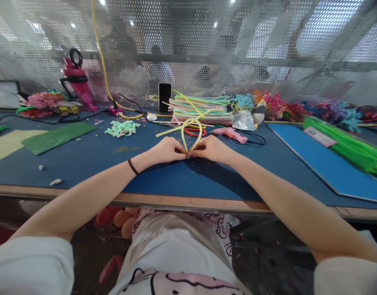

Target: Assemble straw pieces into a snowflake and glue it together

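In the head view, the left hand [167, 150] and the right hand [210, 148] meet at the middle of the blue-covered bench [182, 176], fingertips pinched together on the lower ends of a pale yellow fuzzy pipe cleaner [191, 131]. The pipe cleaner rises from the pinch in a narrow loop, and its loose tails cross above the loop and splay out to both sides. Both hands are closed small around the stem, the thumbs and forefingers almost touching each other. Judging from this shape, the loop is already bent and its base is being gathered or twisted; the tails remain straight and unworked, so the piece looks only partly formed. Just behind the loop lies a stack of pastel-coloured pipe cleaners [203, 110], with a pink glue gun [229, 133] to its right and orange-handled scissors [195, 132] partly hidden by the loop. A small heap of mint-green fuzzy pieces [122, 128] sits to the left, a pink water bottle [79, 84] stands further back, and a bundle of bright green pipe cleaners [348, 145] lies at the right.
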The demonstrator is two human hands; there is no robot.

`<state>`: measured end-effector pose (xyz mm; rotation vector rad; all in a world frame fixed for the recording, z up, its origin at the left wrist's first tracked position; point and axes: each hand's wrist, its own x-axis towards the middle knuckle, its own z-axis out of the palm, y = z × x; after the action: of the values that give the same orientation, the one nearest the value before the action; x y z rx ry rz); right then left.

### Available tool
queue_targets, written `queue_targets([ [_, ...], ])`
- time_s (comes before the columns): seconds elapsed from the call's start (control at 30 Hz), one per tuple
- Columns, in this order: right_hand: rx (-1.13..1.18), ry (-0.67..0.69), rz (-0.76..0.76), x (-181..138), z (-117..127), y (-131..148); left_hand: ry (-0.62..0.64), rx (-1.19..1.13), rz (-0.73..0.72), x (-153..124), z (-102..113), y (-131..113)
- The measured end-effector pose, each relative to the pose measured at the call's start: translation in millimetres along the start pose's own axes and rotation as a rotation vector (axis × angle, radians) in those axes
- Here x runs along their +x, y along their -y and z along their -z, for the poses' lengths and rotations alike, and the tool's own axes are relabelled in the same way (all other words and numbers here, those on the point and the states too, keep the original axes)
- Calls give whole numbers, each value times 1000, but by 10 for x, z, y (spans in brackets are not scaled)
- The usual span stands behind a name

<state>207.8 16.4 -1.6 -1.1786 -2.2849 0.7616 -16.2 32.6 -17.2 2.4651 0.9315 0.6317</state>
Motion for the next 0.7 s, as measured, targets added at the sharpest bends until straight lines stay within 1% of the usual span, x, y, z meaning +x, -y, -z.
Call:
queue_targets([
  [0.27, 38, -25, 16, 9, -33, -28, -4, -14, -29, 4, -3, 21],
  [0.43, 92, -43, -24, 8, -59, -32, -28, -28, -81, 1, -20, 7],
  [0.57, 134, -43, -42, 3, -68, -10, -80, -49, -79, 2, -65, 7],
  [0.7, 142, -76, -62, -2, -78, 28, -126, 4, -39, 4, -109, -22],
])
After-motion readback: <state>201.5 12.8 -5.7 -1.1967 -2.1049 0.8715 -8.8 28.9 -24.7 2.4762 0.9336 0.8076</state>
